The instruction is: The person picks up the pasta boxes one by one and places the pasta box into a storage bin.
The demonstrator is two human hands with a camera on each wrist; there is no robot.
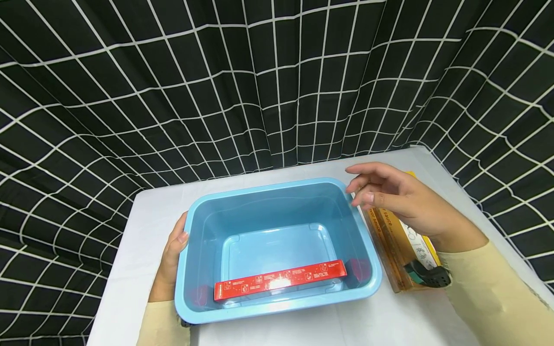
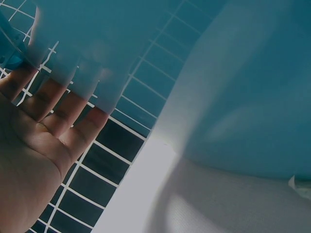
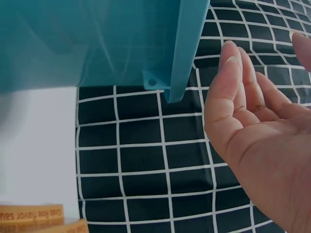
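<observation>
A light blue plastic bin (image 1: 277, 307) stands on the white table. My left hand (image 1: 172, 252) grips its left rim, thumb over the edge and fingers along the outside wall. In the left wrist view the fingers (image 2: 70, 109) show partly through the bluish plastic. My right hand (image 1: 389, 192) hovers by the bin's far right corner, fingers loosely bent and holding nothing. In the right wrist view it is apart from the rim (image 3: 187, 53). A long, narrow red box (image 1: 281, 280) with white print lies inside the bin, along its near side.
Orange-brown packages (image 1: 389, 240) printed "flavor sauce" lie to the right of the bin, partly under my right forearm. The white table (image 1: 143, 216) ends at a black curtain with a white grid (image 1: 277, 96), which surrounds the back and sides.
</observation>
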